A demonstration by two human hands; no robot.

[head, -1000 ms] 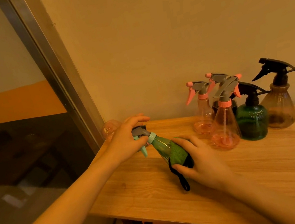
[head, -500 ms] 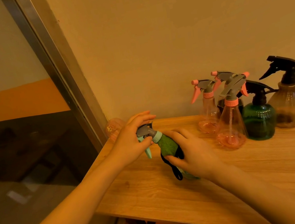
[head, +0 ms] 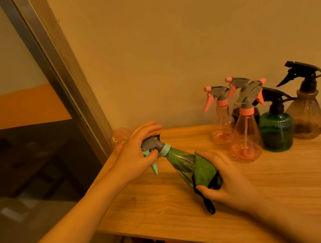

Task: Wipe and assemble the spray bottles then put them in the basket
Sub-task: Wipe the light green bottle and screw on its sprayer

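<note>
A green spray bottle [head: 180,160] with a grey and mint trigger head lies tilted over the wooden table [head: 294,179]. My left hand [head: 137,153] grips its trigger head. My right hand [head: 228,182] presses a green cloth [head: 204,169] with a black loop around the bottle's lower body. Several assembled bottles stand at the back right: two pink ones [head: 245,134] [head: 221,114], a dark green one [head: 277,130] and a brown one [head: 307,114]. No basket is in view.
A pink bottle part [head: 118,138] lies at the table's far left corner by the metal frame [head: 61,74] of a glass panel. The wall runs close behind the bottles. The table's front edge [head: 175,232] drops off near my arms.
My right hand with the cloth has slid back down from the bottle's neck to its lower body. My left hand kept its grip on the trigger head.
</note>
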